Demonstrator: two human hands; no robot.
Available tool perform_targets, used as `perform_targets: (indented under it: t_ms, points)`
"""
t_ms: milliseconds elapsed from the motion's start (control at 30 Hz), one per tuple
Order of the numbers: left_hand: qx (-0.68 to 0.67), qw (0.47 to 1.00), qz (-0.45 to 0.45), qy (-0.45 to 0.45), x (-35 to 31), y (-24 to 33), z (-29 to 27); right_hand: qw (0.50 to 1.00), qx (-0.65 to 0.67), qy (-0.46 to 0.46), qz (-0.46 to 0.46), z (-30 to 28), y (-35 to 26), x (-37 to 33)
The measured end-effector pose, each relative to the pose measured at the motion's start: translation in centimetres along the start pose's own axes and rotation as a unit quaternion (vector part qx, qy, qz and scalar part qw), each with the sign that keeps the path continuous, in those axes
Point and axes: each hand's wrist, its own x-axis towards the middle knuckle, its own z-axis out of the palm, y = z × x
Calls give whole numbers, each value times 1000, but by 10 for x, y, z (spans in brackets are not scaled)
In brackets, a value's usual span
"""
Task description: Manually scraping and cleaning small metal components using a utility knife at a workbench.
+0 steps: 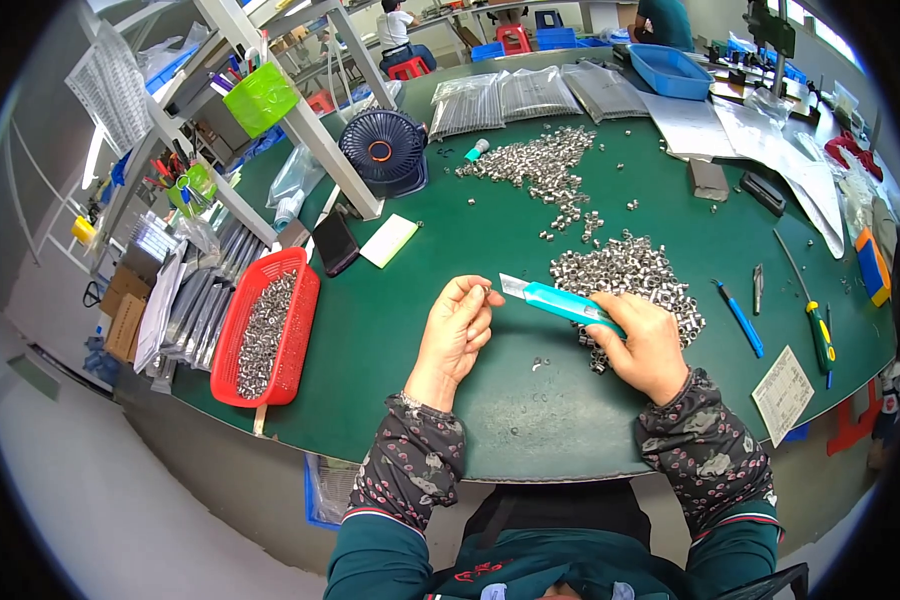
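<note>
My right hand (648, 345) is wrapped round a teal utility knife (570, 302), its blade pointing left. The blade tip is close to the fingers of my left hand (455, 330), which pinch a small metal part (488, 290), mostly hidden by the fingertips. Just beyond the knife lies a heap of small silvery metal rings (625, 270), partly covered by my right hand. On the green table (400, 310) below the knife lie a few tiny scraps (540, 363).
A red basket (305, 330) of metal parts stands at the left, near a phone (335, 243) and a fan (382, 150). Another loose pile (545, 165) lies farther back. To the right are a screwdriver (820, 335), a blue pen-like tool (740, 320) and a paper card (783, 395).
</note>
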Motion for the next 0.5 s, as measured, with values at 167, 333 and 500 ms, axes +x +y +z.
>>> perform_targets:
  t_ms: [167, 333, 500]
  points:
    - [-1, 1000, 6, 0, 1, -1, -2, 999, 10, -32, 19, 0, 1, 0]
    - [-4, 1000, -1, 1, 2, -2, -2, 998, 21, -52, 34, 1, 3, -1]
    - [2, 1000, 1, -2, 1, -1, -2, 998, 29, -52, 37, 1, 1, -1]
